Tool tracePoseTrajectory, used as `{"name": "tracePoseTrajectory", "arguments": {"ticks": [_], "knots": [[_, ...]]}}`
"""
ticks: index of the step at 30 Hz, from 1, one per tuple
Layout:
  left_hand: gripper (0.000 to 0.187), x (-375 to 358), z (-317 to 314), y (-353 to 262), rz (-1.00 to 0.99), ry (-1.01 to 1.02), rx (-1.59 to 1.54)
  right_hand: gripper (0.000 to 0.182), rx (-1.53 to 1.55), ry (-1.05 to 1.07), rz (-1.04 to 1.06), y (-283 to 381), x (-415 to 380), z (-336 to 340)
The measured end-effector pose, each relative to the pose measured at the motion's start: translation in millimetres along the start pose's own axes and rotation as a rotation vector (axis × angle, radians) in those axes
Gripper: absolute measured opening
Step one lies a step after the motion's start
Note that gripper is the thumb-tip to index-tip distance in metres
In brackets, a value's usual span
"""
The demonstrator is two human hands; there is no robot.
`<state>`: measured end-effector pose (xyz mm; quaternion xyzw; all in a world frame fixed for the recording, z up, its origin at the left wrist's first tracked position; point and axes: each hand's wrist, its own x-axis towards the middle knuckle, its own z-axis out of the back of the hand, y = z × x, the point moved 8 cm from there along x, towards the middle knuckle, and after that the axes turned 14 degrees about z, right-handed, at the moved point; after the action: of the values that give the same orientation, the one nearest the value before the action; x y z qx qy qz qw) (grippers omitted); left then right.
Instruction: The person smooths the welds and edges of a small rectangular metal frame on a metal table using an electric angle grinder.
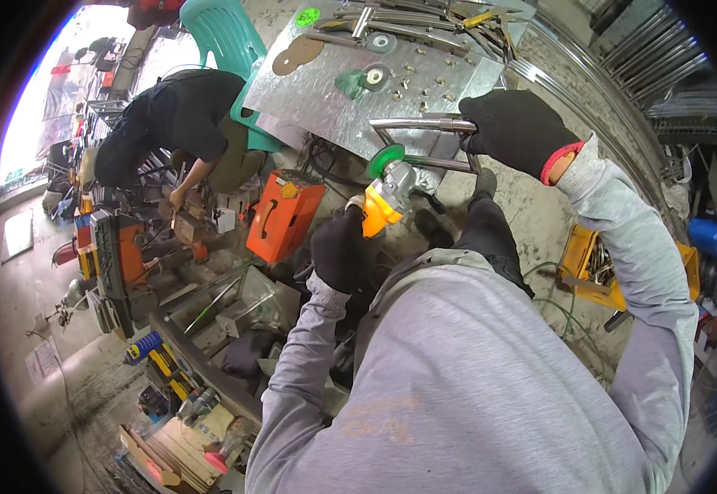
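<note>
My left hand [340, 251], in a black glove, is wrapped round the body of a yellow angle grinder [383, 206]. A green disc [386, 160] sits on its head, right by a shiny bent metal tube frame [424, 123]. The far end of that frame is gripped by my right hand [515, 128], also black-gloved, with a red cuff at the wrist. The frame overlaps the near edge of a metal-topped table [309, 95]. Spare discs [376, 76] and several small metal pieces [422, 90] lie on the tabletop.
Metal tubes and pliers [483, 18] crowd the table's far side. An orange metal box [284, 216] stands at the left, near a green plastic chair [225, 37]. Another person [181, 115] bends over work there. A yellow crate [585, 263] sits on the floor at right.
</note>
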<state>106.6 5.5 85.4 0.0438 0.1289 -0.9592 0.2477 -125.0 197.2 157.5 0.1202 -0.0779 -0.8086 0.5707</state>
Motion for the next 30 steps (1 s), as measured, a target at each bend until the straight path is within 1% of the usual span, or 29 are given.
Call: {"name": "tracePoseTrajectory", "arguments": {"ticks": [4,6,7,9,10,12,13,14,16,17,18,19,20,22,23,24,26,27,28,30], "knots": [[0.047,0,-5,-7,-0.022,-0.001,-0.083,0.032,-0.005,0.002,-0.028,3,-3,1],[0.051,-1,-2,-18,0.011,0.009,-0.215,0.033,-0.003,0.007,-0.043,0,-5,0],[0.051,-3,1,-25,0.009,0.008,-0.218,0.033,0.017,0.004,-0.050,-3,-7,-3],[0.055,-6,13,-48,0.008,0.116,-0.461,0.034,0.033,0.002,-0.057,-8,-10,-9],[0.055,-6,8,-52,0.008,0.116,-0.463,0.035,0.061,0.014,-0.075,-12,-12,-14],[0.054,-6,-5,-60,-0.028,0.188,-0.553,0.035,0.089,0.026,-0.093,-17,-16,-22],[0.053,-6,-17,-60,0.018,0.277,-0.532,0.036,0.111,0.008,-0.106,-19,-19,-24],[0.053,-6,-18,-60,0.012,0.279,-0.534,0.036,0.132,-0.012,-0.122,-22,-22,-26],[0.045,-6,-28,-53,0.075,0.397,-0.650,0.037,0.171,-0.017,-0.144,-25,-28,-33],[0.045,-7,-27,-49,0.065,0.404,-0.649,0.037,0.213,-0.021,-0.159,-28,-32,-37],[0.040,-8,-28,-40,0.148,0.451,-0.806,0.037,0.212,-0.021,-0.170,-30,-36,-43],[0.036,-9,-30,-31,0.239,0.497,-0.963,0.041,0.225,-0.052,-0.174,-31,-40,-49],[0.036,-9,-34,-24,0.240,0.502,-0.963,0.046,0.239,-0.082,-0.173,-30,-43,-50],[0.031,-8,-48,-7,0.328,0.552,-0.969,0.046,0.224,-0.060,-0.181,-29,-44,-52],[0.031,-6,-35,-19,0.287,0.563,-0.926,0.046,0.206,-0.039,-0.189,-28,-44,-53],[0.031,-5,-30,-27,0.290,0.558,-0.930,0.046,0.204,-0.037,-0.182,-26,-43,-52],[0.040,-4,-28,-47,0.217,0.573,-0.863,0.044,0.200,-0.042,-0.187,-24,-44,-49],[0.046,-6,-34,-51,0.228,0.608,-0.810,0.044,0.196,-0.040,-0.181,-23,-43,-49],[0.046,-8,-34,-55,0.230,0.602,-0.815,0.044,0.201,-0.048,-0.184,-24,-43,-50],[0.049,-12,-25,-67,0.119,0.561,-0.739,0.044,0.207,-0.055,-0.190,-25,-43,-49]]}}
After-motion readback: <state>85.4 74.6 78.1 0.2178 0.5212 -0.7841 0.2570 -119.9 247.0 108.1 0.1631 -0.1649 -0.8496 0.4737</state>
